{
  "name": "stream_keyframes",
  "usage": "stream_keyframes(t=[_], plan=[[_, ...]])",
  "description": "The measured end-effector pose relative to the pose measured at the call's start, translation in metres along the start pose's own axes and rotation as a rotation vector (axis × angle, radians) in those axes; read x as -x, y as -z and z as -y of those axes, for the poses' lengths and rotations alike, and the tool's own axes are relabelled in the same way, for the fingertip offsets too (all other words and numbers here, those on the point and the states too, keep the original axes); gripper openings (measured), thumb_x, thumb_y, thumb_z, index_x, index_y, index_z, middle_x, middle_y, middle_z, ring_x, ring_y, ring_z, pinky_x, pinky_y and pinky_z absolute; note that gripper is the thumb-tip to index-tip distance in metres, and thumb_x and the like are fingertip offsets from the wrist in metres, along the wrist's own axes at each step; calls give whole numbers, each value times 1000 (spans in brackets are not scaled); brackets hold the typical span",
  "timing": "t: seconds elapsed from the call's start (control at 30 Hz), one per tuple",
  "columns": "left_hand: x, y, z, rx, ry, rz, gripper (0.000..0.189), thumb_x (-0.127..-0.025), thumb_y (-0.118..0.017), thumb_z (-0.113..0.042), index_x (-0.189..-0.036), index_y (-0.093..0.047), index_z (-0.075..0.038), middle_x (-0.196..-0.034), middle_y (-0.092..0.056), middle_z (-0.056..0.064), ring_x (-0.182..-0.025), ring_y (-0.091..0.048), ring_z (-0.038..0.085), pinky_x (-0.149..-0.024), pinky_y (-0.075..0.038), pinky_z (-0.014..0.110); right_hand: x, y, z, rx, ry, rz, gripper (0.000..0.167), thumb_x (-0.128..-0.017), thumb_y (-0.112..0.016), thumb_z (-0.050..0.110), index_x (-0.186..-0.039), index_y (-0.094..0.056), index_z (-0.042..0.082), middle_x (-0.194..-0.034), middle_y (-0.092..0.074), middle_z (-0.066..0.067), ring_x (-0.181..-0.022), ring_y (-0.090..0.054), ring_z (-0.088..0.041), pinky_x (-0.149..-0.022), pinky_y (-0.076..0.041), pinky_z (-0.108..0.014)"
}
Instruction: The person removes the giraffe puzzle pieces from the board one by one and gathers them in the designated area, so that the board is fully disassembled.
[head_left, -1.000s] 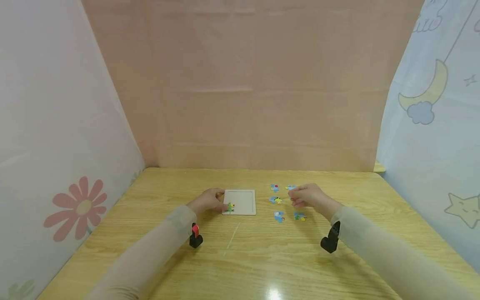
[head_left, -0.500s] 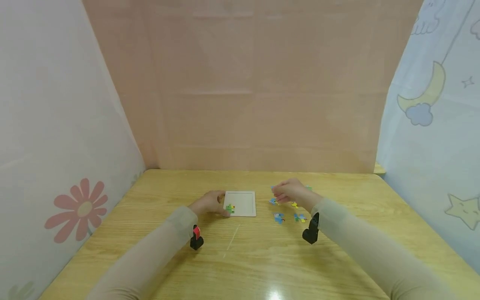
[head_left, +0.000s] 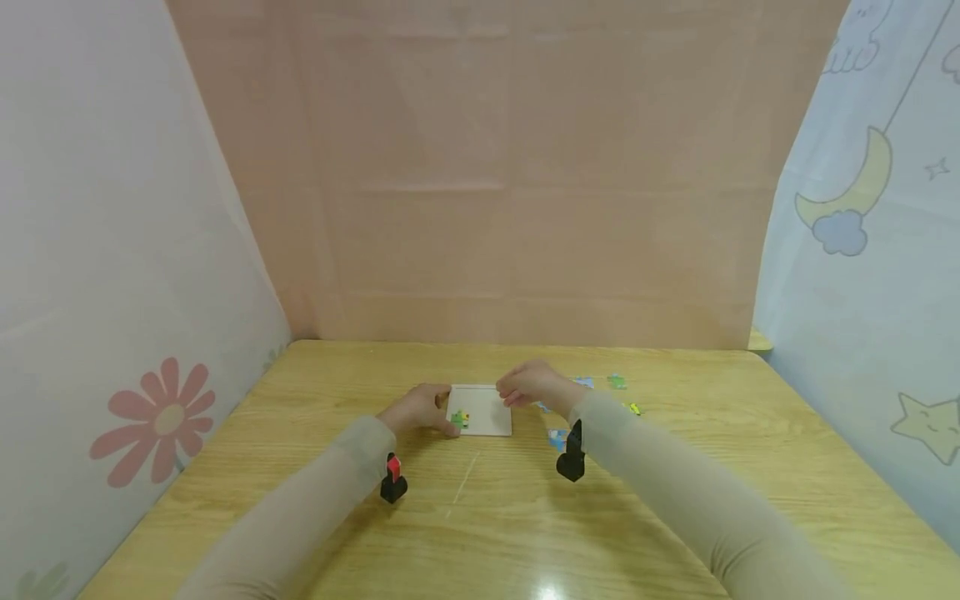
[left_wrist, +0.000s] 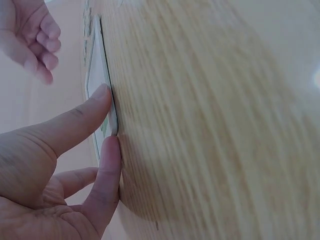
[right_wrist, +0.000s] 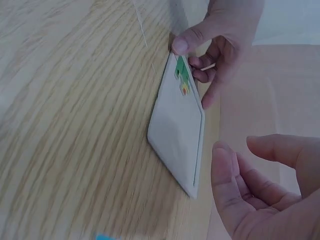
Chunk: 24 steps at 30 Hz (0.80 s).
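Observation:
A thin pale square puzzle board (head_left: 483, 410) lies on the wooden table, with one green jigsaw piece (head_left: 460, 419) in its near left corner. My left hand (head_left: 417, 407) grips the board's left side; in the left wrist view its thumb (left_wrist: 95, 107) bears on the near corner. Over the board's right edge hovers my right hand (head_left: 536, 383), apart from it. In the right wrist view the fingers (right_wrist: 226, 170) of this hand are loosely bent, its thumb tip stands off from them, and no piece shows between them.
Right of the board lie loose jigsaw pieces: a blue one (head_left: 583, 382), a green one (head_left: 617, 382), a yellow-green one (head_left: 633, 408) and a blue one (head_left: 557, 438). The right arm hides part of that area. A plain backdrop (head_left: 480, 208) rises behind the table (head_left: 480, 533).
My right hand has travelled left from above the loose pieces to the board's right edge, uncovering pieces at the far right. The left hand has stayed at the board.

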<state>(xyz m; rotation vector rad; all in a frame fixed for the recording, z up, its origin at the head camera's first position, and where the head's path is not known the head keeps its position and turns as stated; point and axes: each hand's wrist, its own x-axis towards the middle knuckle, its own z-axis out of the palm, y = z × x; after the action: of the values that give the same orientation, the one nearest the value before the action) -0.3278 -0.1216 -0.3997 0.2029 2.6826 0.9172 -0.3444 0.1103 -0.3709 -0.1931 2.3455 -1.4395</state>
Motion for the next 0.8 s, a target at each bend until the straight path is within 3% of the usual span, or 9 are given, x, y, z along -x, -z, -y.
stream_keyframes(t=[0.23,0.4,0.63,0.8], plan=[[-1,3,1,-26,-31,-13,88,-69,-89,-26,-144,-46,-6,-126,-59,13,-110,-53,25,-102,-44,47,-17,-26,10,75,19,-6,26,-89,-67,10,-110,-69,-4,-103,-72,-16,-72,-66,-14,-78,-59,-31],[1,4,-1,-25,-25,-4,87,-70,-88,-26,-143,-47,-4,-133,-57,15,-118,-53,28,-107,-40,49,-23,-39,9,199,39,13,23,-86,-71,11,-106,-71,-3,-90,-72,-9,-68,-63,-13,-68,-57,-26],[3,3,-4,-26,-26,-1,84,-71,-88,-26,-142,-48,-4,-134,-56,17,-122,-52,31,-107,-40,52,-25,-48,5,258,82,-14,23,-83,-75,9,-103,-72,0,-101,-70,-8,-76,-62,-15,-71,-55,-26],[5,2,-4,-19,-36,7,84,-71,-87,-24,-142,-47,-2,-136,-55,19,-125,-51,33,-108,-40,52,-24,-53,2,318,132,-6,18,-81,-77,7,-97,-74,2,-94,-70,-5,-76,-61,-13,-71,-54,-25]])
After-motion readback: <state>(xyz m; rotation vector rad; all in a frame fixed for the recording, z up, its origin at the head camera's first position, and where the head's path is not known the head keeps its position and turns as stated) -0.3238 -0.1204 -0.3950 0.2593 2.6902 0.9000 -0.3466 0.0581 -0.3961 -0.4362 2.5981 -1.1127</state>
